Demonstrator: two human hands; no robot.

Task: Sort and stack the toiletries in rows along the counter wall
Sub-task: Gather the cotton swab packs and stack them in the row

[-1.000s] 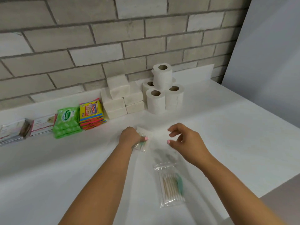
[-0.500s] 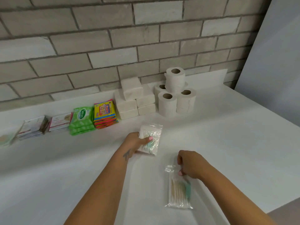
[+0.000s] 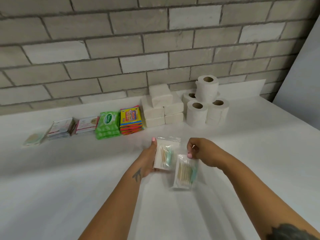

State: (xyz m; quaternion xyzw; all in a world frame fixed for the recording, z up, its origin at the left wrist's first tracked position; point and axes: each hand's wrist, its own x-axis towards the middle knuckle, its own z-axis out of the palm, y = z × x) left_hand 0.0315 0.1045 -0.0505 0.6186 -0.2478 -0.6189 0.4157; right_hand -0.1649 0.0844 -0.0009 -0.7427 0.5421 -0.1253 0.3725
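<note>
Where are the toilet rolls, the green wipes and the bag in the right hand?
toilet rolls (image 3: pixel 196 115), head view, side of the front left roll.
green wipes (image 3: pixel 107 120), head view, top pack's label.
bag (image 3: pixel 184 172), head view, its middle, over the swabs.

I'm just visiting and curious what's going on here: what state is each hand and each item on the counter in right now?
Left hand: holds a swab packet off the counter.
Right hand: pinches the top of a second swab packet.
Toilet rolls: upright, stacked, one on top.
Tissue packs: stacked by the wall.
Green wipes: stacked flat.
Colourful packets: stacked flat.
Far-left swab packet: lying flat.
</note>
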